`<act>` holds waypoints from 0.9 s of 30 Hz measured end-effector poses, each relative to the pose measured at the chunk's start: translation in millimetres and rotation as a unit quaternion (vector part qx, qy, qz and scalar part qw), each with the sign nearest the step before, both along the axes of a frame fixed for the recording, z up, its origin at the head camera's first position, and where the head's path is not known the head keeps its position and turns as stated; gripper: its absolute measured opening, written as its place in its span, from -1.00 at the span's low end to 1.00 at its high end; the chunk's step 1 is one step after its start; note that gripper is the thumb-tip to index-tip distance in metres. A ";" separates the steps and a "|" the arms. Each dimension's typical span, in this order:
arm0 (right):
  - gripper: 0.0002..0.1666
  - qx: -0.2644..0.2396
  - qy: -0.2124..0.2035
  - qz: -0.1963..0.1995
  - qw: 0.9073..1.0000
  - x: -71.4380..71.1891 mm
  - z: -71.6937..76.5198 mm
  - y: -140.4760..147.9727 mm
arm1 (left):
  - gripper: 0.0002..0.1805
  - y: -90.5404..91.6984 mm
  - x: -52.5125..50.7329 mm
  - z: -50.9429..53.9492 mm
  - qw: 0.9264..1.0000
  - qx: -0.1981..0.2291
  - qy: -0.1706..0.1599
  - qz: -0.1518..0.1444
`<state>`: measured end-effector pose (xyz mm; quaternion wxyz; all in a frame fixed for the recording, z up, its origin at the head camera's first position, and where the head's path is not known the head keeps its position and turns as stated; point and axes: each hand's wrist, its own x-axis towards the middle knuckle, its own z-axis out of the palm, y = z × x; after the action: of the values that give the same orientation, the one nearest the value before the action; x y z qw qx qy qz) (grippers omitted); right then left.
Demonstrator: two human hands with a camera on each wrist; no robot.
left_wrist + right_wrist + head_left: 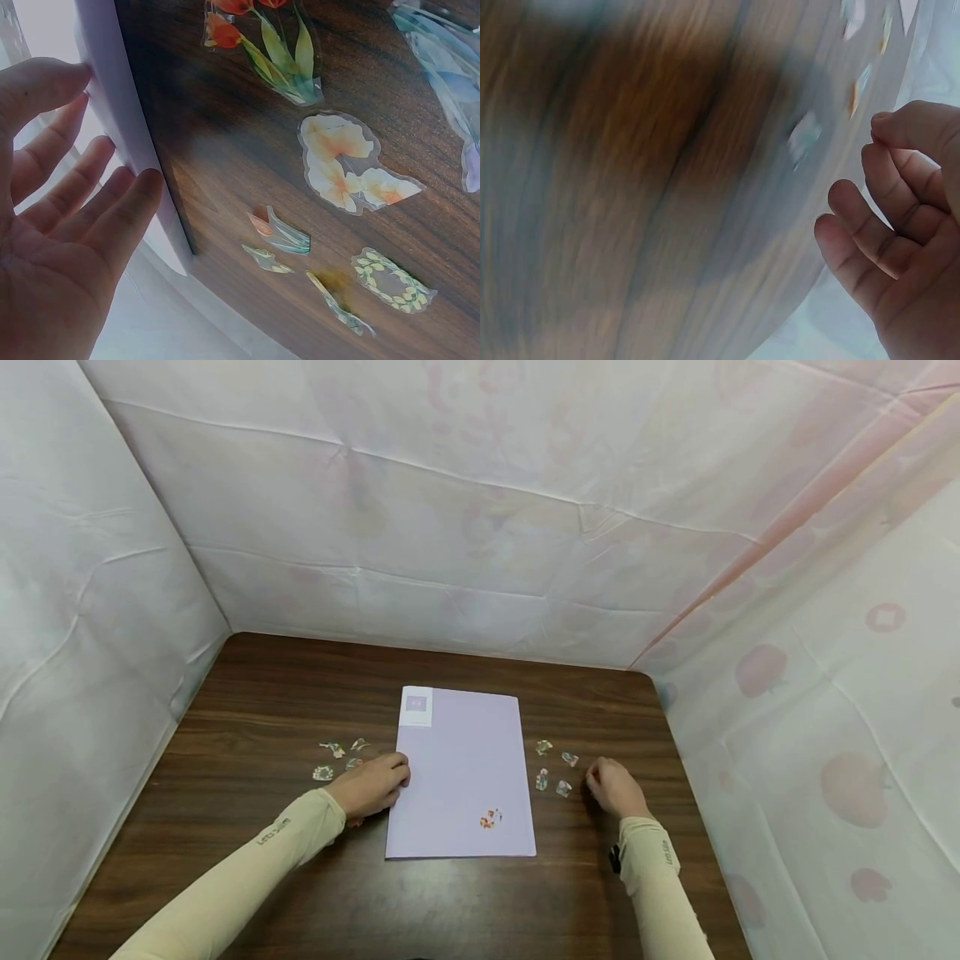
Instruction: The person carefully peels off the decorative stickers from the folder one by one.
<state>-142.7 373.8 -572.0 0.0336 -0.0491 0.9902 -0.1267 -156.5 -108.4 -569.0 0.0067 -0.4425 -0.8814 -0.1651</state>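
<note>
A pale lilac folder lies flat on the table, with a small orange flower sticker on its lower right part. My left hand rests at the folder's left edge; in the left wrist view its fairly straight fingers touch that edge. Beside it are clear-edged flower stickers, among them red tulips, white-orange blossoms and a leafy wreath. To the right of several more stickers, my right hand is loosely curled, thumb and index tips meeting, nothing visible between them.
The dark wooden table has whitish patterned cloth hanging behind it and along both sides. A white label marks the folder's upper left corner. Another bluish sticker shows in the left wrist view.
</note>
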 end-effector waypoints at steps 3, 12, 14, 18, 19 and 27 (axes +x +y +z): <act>-0.94 -0.002 0.017 0.018 1.000 -0.1 0.5 -15.9 | -0.85 0.5 0.1 0.2 1.000 -0.001 0.001 -0.002; -0.92 -0.015 0.084 0.103 0.991 4.3 0.2 -75.8 | -0.84 1.5 -2.2 -0.8 1.000 0.003 0.008 -0.004; -0.90 -0.017 0.097 0.128 0.987 6.6 0.7 -89.0 | -0.84 1.6 -2.5 -1.1 1.000 0.002 0.011 -0.004; -0.88 -0.007 0.115 0.171 0.978 11.3 2.3 -112.7 | -0.84 2.2 -2.8 -2.0 1.000 -0.003 0.016 -0.004; -0.88 -0.001 0.118 0.180 0.977 12.4 2.4 -117.8 | -0.84 2.3 -2.9 -2.3 1.000 -0.005 0.017 -0.003; -0.87 0.014 0.117 0.230 0.966 19.3 -3.1 -141.9 | -0.84 3.0 -3.9 -2.6 1.000 -0.006 0.017 -0.001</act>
<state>-123.4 231.9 -575.1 -0.0533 -0.2894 0.9510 -0.0953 -160.4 -105.5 -571.6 0.0186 -0.4460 -0.8818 -0.1521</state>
